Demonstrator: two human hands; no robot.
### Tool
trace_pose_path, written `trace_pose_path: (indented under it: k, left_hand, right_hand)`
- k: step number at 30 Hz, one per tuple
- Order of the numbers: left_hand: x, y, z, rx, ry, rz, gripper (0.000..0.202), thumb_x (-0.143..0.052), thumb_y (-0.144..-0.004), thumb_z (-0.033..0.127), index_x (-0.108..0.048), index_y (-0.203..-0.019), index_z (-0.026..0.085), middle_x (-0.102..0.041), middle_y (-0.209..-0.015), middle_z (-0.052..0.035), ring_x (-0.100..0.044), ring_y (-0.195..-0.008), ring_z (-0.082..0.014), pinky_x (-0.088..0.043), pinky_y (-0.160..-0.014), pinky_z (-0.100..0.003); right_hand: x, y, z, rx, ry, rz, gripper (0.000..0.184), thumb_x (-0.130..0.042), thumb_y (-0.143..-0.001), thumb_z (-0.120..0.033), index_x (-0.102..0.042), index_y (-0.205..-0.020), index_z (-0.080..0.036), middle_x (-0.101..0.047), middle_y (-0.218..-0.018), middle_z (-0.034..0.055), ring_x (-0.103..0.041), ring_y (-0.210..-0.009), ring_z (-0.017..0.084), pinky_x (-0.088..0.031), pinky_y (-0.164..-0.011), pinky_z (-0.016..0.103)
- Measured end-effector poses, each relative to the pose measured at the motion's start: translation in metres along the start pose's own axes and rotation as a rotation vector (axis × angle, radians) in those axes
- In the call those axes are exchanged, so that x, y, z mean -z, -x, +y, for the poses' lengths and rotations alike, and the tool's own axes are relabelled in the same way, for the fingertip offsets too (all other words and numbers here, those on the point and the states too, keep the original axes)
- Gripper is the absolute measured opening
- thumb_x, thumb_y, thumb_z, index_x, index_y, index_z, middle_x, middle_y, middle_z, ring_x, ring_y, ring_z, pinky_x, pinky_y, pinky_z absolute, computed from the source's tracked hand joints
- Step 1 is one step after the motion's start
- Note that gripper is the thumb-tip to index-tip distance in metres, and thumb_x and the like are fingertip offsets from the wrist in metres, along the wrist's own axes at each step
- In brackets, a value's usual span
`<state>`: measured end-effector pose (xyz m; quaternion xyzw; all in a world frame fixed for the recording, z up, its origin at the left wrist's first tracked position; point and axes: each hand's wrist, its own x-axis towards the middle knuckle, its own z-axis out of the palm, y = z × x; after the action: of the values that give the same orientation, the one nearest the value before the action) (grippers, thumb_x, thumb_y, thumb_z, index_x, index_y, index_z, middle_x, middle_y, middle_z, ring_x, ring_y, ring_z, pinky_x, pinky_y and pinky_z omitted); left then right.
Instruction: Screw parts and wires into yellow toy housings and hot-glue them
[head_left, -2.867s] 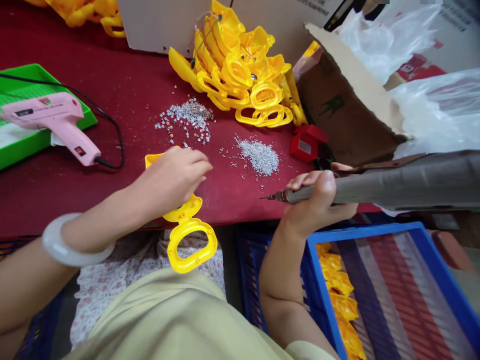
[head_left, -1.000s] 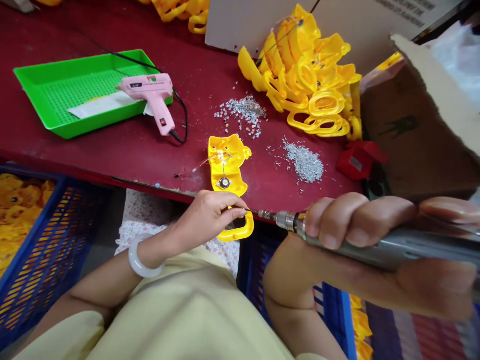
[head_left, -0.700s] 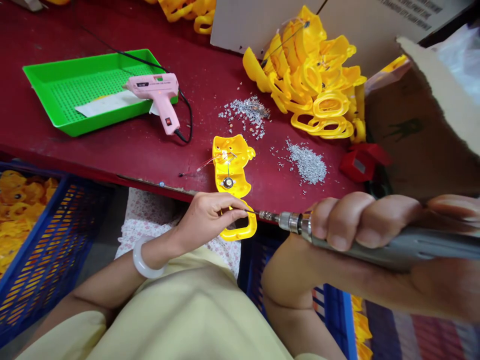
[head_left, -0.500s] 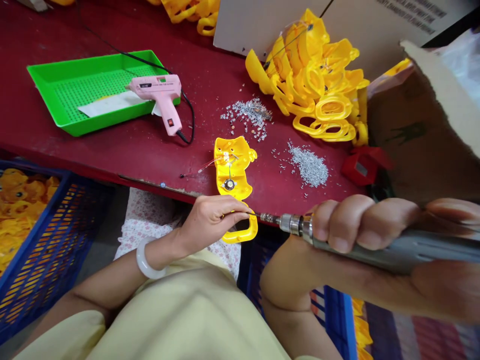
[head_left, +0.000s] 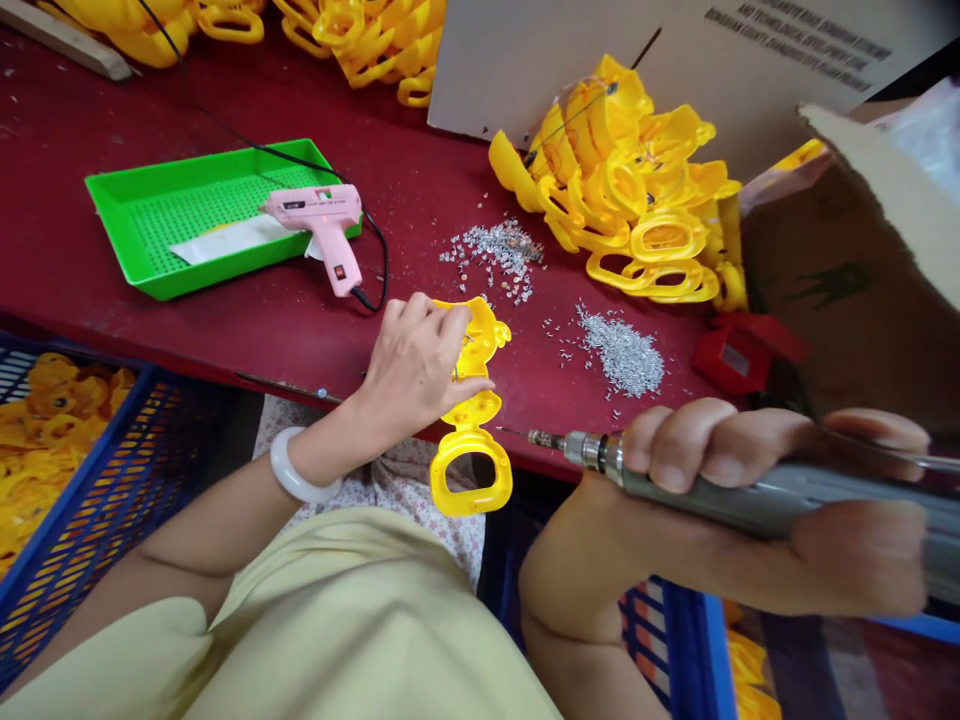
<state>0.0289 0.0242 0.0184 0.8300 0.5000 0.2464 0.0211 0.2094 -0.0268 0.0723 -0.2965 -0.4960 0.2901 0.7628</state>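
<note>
The left hand (head_left: 412, 365) holds a yellow plastic duck-shaped piece (head_left: 466, 408) at the edge of the red table (head_left: 247, 340), a big heap of yellow pieces (head_left: 622, 190) waits past the grip, and the right hand (head_left: 750, 560) clamps a gray metal drill pen (head_left: 750, 505), tip just beside the piece.

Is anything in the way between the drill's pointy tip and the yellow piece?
No, nothing visible stands in the way. The bit of the rotary tool in the right hand points toward the yellow plastic piece across a small open gap. The left hand rests higher up on the piece, beside that gap.
</note>
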Motion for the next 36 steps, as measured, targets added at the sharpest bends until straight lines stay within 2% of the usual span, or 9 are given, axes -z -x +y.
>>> trace_pose_path:
  k: [2, 5, 10, 14, 20, 23, 27, 32, 36]
  left_hand:
    - [-0.005, -0.001, 0.003, -0.001, -0.032, -0.003, 0.037, -0.066, -0.084, 0.040, -0.057, -0.105, 0.011, -0.067, -0.101, -0.0140, -0.054, -0.098, -0.0312, -0.039, -0.082, -0.044]
    - [-0.011, -0.002, 0.001, 0.025, -0.024, 0.037, 0.009, -0.054, -0.090, 0.020, -0.059, -0.095, 0.015, -0.068, -0.093, -0.0096, -0.056, -0.094, -0.0268, -0.038, -0.081, -0.042]
    - [-0.014, -0.007, -0.012, 0.090, 0.128, 0.099, 0.007, -0.057, -0.088, 0.017, -0.062, -0.082, 0.018, -0.069, -0.084, -0.0039, -0.057, -0.090, -0.0225, -0.039, -0.081, -0.040]
    - [-0.015, -0.010, -0.018, 0.162, 0.274, 0.151, 0.006, -0.063, -0.083, 0.014, -0.066, -0.080, 0.018, -0.071, -0.082, -0.0007, -0.059, -0.087, -0.0195, -0.040, -0.080, -0.036]
    - [-0.017, -0.009, -0.023, 0.210, 0.414, 0.188, 0.004, -0.067, -0.083, 0.019, -0.070, -0.082, 0.022, -0.072, -0.082, 0.0023, -0.061, -0.085, -0.0170, -0.039, -0.085, -0.035]
    - [-0.016, -0.009, -0.020, 0.248, 0.394, 0.178, 0.007, -0.067, -0.083, 0.018, -0.070, -0.087, 0.022, -0.072, -0.084, 0.0019, -0.061, -0.083, -0.0168, -0.039, -0.087, -0.036]
    - [-0.017, -0.009, -0.014, 0.221, 0.298, 0.108, 0.009, -0.062, -0.086, 0.018, -0.070, -0.089, 0.021, -0.073, -0.089, -0.0007, -0.061, -0.090, -0.0194, -0.038, -0.090, -0.040]
    - [-0.024, -0.008, -0.013, 0.150, 0.206, 0.074, 0.010, -0.062, -0.086, 0.020, -0.071, -0.092, 0.019, -0.072, -0.088, -0.0039, -0.059, -0.093, -0.0226, -0.038, -0.088, -0.043]
    - [-0.029, -0.007, -0.014, 0.090, 0.105, 0.093, 0.008, -0.062, -0.086, 0.018, -0.070, -0.088, 0.017, -0.070, -0.081, -0.0044, -0.058, -0.091, -0.0235, -0.037, -0.086, -0.044]
  right_hand:
    - [-0.001, -0.001, 0.002, 0.006, -0.002, 0.010, 0.023, -0.060, -0.065, -0.034, -0.066, -0.085, -0.025, -0.054, -0.049, -0.0112, -0.034, -0.029, 0.008, -0.030, -0.026, 0.023]
    - [-0.008, 0.000, 0.004, -0.002, -0.034, 0.102, 0.022, -0.059, -0.066, -0.031, -0.063, -0.086, -0.023, -0.052, -0.050, -0.0113, -0.037, -0.032, 0.007, -0.033, -0.028, 0.023]
    - [-0.013, 0.000, 0.011, -0.006, -0.072, 0.092, 0.022, -0.061, -0.073, -0.029, -0.062, -0.093, -0.021, -0.053, -0.056, -0.0097, -0.044, -0.038, 0.007, -0.038, -0.032, 0.022]
    - [-0.014, -0.006, 0.017, -0.013, -0.062, 0.070, 0.017, -0.059, -0.074, -0.029, -0.062, -0.090, -0.024, -0.052, -0.055, -0.0103, -0.044, -0.037, 0.007, -0.039, -0.032, 0.022]
    - [-0.026, -0.013, 0.025, 0.007, -0.063, 0.082, 0.017, -0.055, -0.074, -0.028, -0.057, -0.090, -0.024, -0.050, -0.054, -0.0114, -0.043, -0.037, 0.007, -0.038, -0.032, 0.022]
    - [-0.033, -0.016, 0.030, 0.015, -0.106, 0.102, 0.017, -0.055, -0.074, -0.025, -0.054, -0.091, -0.022, -0.050, -0.054, -0.0113, -0.043, -0.038, 0.007, -0.038, -0.034, 0.021]
    - [-0.044, -0.024, 0.037, 0.032, -0.075, 0.151, 0.013, -0.052, -0.075, -0.021, -0.052, -0.088, -0.022, -0.046, -0.052, -0.0120, -0.040, -0.037, 0.006, -0.036, -0.034, 0.019]
    - [-0.054, -0.032, 0.050, 0.107, 0.130, 0.115, 0.010, -0.043, -0.084, -0.023, -0.048, -0.092, -0.026, -0.036, -0.057, -0.0091, -0.040, -0.039, 0.006, -0.036, -0.038, 0.020]
    - [-0.054, -0.031, 0.064, 0.070, 0.268, 0.066, 0.015, -0.031, -0.093, -0.030, -0.044, -0.098, -0.027, -0.032, -0.067, -0.0054, -0.048, -0.045, 0.007, -0.043, -0.046, 0.023]
